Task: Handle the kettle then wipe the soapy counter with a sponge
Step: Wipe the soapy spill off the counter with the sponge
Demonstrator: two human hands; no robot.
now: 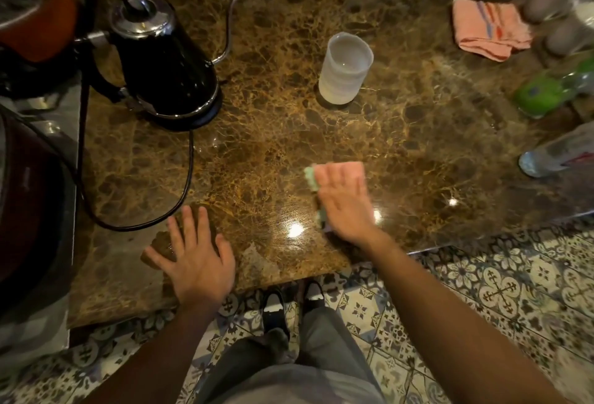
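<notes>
A black gooseneck kettle (164, 59) with a chrome lid stands on its base at the back left of the brown marble counter (263, 153). Its black cord (189, 178) loops across the counter toward the front. My right hand (345, 202) lies flat with straight fingers on a pink and green sponge (337, 169), pressing it onto the counter right of centre. My left hand (193, 252) rests flat and spread on the counter near the front edge. The counter surface shines wet around the sponge.
A frosted white cup (345, 69) stands at the middle back. A pink striped cloth (488, 30) lies at the back right. A green bottle (543, 91) and a clear bottle (556, 153) lie at the right edge. A dark red appliance (29, 204) sits at the left.
</notes>
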